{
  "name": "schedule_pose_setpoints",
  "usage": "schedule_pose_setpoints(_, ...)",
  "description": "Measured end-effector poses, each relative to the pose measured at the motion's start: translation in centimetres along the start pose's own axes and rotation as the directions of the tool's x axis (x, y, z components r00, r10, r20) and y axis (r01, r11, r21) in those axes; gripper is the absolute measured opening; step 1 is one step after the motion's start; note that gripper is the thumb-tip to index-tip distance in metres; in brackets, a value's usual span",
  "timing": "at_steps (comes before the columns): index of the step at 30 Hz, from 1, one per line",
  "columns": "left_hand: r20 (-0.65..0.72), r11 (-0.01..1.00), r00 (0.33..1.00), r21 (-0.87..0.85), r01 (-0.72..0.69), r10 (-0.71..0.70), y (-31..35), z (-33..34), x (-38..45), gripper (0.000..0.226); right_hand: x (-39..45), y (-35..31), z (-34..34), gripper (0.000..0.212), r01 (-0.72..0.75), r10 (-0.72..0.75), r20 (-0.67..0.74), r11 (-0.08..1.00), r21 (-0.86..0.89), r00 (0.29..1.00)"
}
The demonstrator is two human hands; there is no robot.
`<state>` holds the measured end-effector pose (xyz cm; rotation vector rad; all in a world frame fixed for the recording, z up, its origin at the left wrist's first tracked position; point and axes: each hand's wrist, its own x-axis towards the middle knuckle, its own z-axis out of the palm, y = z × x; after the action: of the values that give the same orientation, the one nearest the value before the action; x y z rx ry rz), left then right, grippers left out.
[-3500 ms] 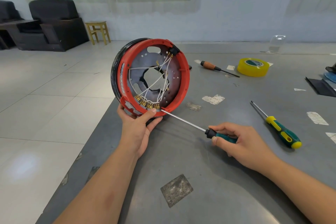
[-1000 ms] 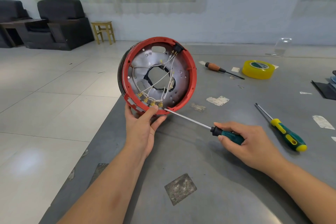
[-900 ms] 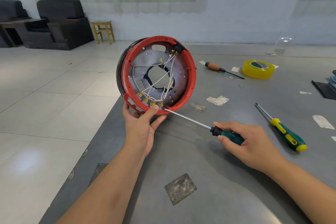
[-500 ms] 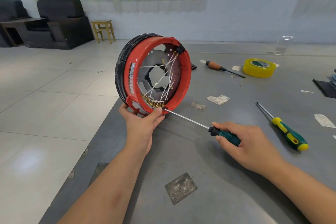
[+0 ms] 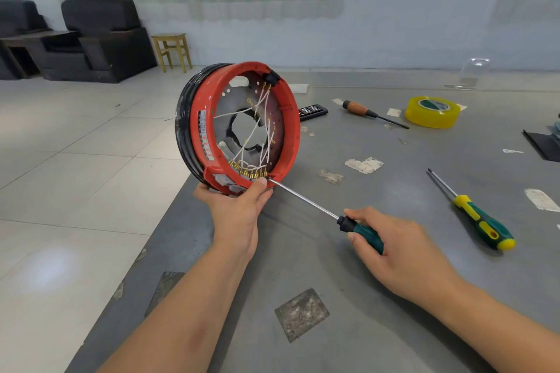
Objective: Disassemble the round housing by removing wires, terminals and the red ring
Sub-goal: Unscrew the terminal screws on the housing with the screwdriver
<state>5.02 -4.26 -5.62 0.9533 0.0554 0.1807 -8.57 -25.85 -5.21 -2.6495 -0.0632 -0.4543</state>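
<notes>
The round housing (image 5: pixel 194 118) stands on edge at the table's (image 5: pixel 394 297) left edge, red ring (image 5: pixel 291 130) facing me, white wires (image 5: pixel 257 130) and brass terminals (image 5: pixel 247 171) inside. My left hand (image 5: pixel 236 209) grips its bottom rim. My right hand (image 5: pixel 403 254) grips a screwdriver (image 5: pixel 360 230), tip at the terminals.

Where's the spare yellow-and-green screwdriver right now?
In the head view, the spare screwdriver lies on the table at the right, beyond the right hand, nearer than the tape roll.
</notes>
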Motion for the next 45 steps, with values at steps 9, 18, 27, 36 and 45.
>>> schedule_pose_setpoints(9,-0.053,0.999,0.999,-0.042,0.004,-0.007,0.0,0.3,-0.2,0.064,-0.3,-1.2,0.9,0.029,-0.034,0.034,0.003,0.999,0.012,0.999)
schedule_pose_setpoints(18,-0.096,0.997,0.995,-0.073,0.003,-0.010,0.1,0.6,0.0,0.067,-0.3,-1.4,2.0,0.016,-0.039,0.033,0.030,0.975,0.220,0.999)
schedule_pose_setpoints(27,-0.088,0.996,0.995,-0.076,0.040,-0.046,0.3,0.2,0.2,0.065,0.1,-0.9,0.8,0.024,-0.057,0.061,-0.018,0.981,0.187,0.998)
schedule_pose_setpoints(36,0.000,0.991,0.992,-0.049,0.127,-0.127,0.8,-1.2,1.2,0.069,0.8,1.5,-0.8,0.035,-0.007,0.015,-0.072,0.993,0.118,0.997)
schedule_pose_setpoints(45,0.178,0.968,0.952,0.024,0.249,-0.250,1.5,-1.6,1.8,0.040,1.9,3.9,-1.7,0.034,-0.006,0.017,-0.032,0.948,0.318,0.999)
